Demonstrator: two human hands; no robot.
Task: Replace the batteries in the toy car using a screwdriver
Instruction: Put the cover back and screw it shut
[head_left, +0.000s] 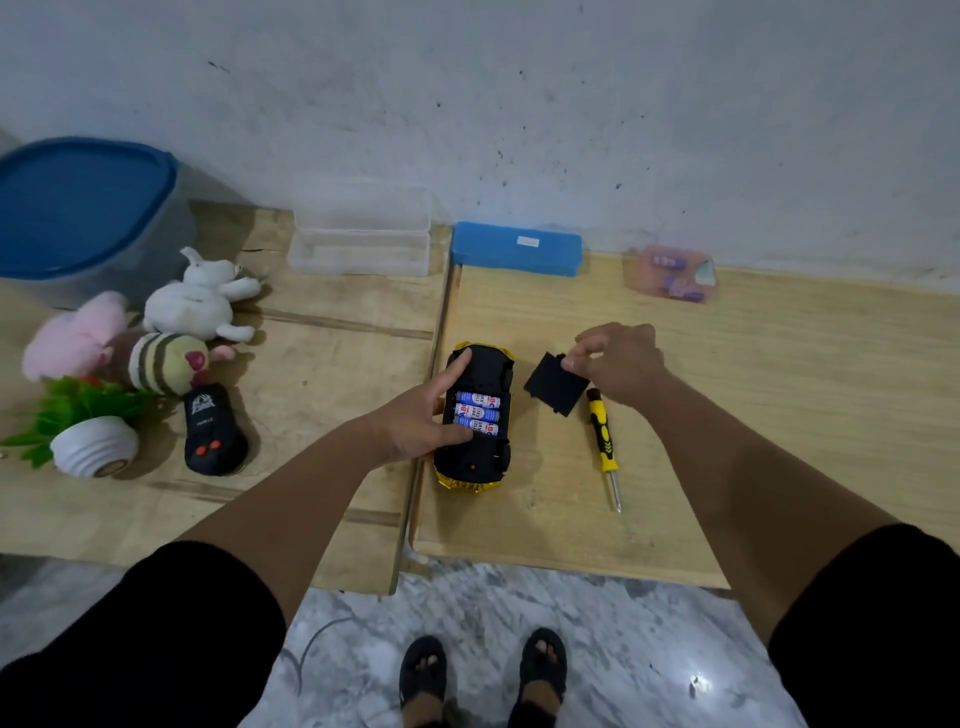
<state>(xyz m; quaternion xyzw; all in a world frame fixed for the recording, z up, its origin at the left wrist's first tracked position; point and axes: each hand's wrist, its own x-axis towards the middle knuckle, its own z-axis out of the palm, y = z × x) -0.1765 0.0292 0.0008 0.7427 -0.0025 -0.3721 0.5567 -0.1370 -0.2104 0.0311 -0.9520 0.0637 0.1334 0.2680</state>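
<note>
— Toy car (475, 457), where is it?
— It lies upside down on the wooden table (727, 441), close to the crack between the two boards. Three batteries (476, 413) sit in its open belly.
— What do the hands do?
— The left hand (423, 415) lies on the car with straight fingers, holding it down. The right hand (618, 364) pinches the black battery cover (553, 387) just above the table.
— And the screwdriver (602, 441)?
— It lies flat by the car, under the right hand.
— What else is around?
— A grey wall (519, 104) stands behind. A blue box (516, 248), a clear box (361, 241) and a small pink case (671, 274) sit along it. Soft toys (171, 332), a little plant (88, 426) and a black remote (213, 431) crowd the left board. The right side has lots of bare wood. The front edge is near the person's feet (480, 675), over a stone floor (649, 649).
</note>
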